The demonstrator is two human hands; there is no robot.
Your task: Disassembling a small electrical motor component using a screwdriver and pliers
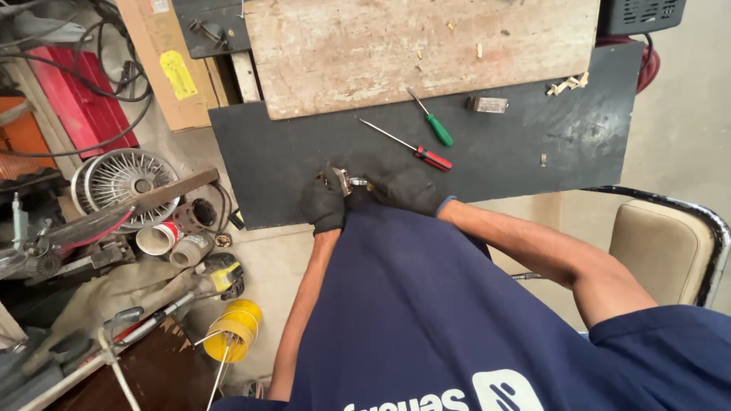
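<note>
— Small metal part (344, 181), shiny, pinched between two black-gloved hands at the near edge of the dark worktop (533, 144). Too small to name more exactly.

— Grip?

— Left hand (324, 204) curled round the part's left side, fingers (329, 187) clamped on it. Right hand (407, 190) closed over the right end, glove hiding most of it — only a sliver of bright metal showing between the two.

— Risk?

— Held right over the worktop's edge, above the lap and the floor. Probably slippery through thick gloves; a twist or a loosened pinch could drop it, or a loose piece of it, down among the clutter on the left — fan grille (122, 179), yellow spool (232, 331), tubes. Hard to find there.

— Anything else?

— Two screwdrivers just beyond the hands: red-handled (432, 158) nearest, green-handled (439, 129) behind it, both lying free. An elbow swing or a reach could knock them rolling. Small grey block (487, 104) farther right, well apart. Wooden board (419, 49) at the back, chair (670, 243) at the right side.
</note>
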